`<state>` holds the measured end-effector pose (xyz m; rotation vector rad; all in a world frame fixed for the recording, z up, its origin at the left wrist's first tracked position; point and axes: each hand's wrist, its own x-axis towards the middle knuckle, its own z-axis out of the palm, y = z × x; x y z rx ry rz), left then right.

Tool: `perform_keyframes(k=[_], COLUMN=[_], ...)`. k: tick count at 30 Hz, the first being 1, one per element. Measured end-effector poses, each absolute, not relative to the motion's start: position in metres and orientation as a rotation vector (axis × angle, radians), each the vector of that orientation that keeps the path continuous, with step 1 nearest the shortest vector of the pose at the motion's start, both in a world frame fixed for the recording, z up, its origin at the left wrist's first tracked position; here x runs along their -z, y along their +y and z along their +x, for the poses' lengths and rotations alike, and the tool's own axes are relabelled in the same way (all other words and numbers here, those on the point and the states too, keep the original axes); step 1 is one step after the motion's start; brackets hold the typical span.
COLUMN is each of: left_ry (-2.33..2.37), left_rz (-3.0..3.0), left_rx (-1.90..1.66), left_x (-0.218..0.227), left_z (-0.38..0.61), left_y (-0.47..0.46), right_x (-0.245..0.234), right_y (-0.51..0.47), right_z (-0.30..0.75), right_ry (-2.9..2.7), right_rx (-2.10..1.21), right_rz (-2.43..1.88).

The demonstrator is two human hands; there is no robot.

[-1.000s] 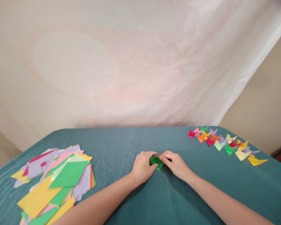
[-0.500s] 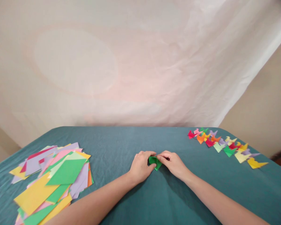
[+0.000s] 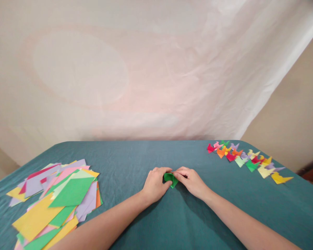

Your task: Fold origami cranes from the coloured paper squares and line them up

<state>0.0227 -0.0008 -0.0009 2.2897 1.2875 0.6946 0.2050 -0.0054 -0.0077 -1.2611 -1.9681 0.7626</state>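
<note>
A small folded piece of green origami paper (image 3: 171,180) is held between my two hands, just over the middle of the table. My left hand (image 3: 156,184) grips its left side, thumb at the front and fingers curled over the back. On the right, my right hand (image 3: 188,180) pinches the upper right edge between thumb and fingertips. The fingers cover part of the paper, so its full folded shape is hidden.
A loose pile of coloured paper sheets (image 3: 72,191) spreads over the left of the table (image 3: 135,156). Several folded paper birds (image 3: 251,166) stand in slanting rows at the right. A pale cloth (image 3: 156,76) hangs behind the table.
The view has shifted slightly, so the birds and the paper pile appear a little further left. Both hands keep nearly the same hold on the green paper.
</note>
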Motion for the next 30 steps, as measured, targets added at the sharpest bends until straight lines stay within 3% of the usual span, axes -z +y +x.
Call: perform_keyframes(k=[30], left_ry=[1.243], left_rz=[2.179], left_rx=[-0.744], left_x=[0.007], left_z=[0.020], left_y=[0.006], right_x=[0.018], right_y=[-0.003], right_z=[0.200], right_ry=[-1.893], right_rx=[-0.665], right_rz=[-1.381])
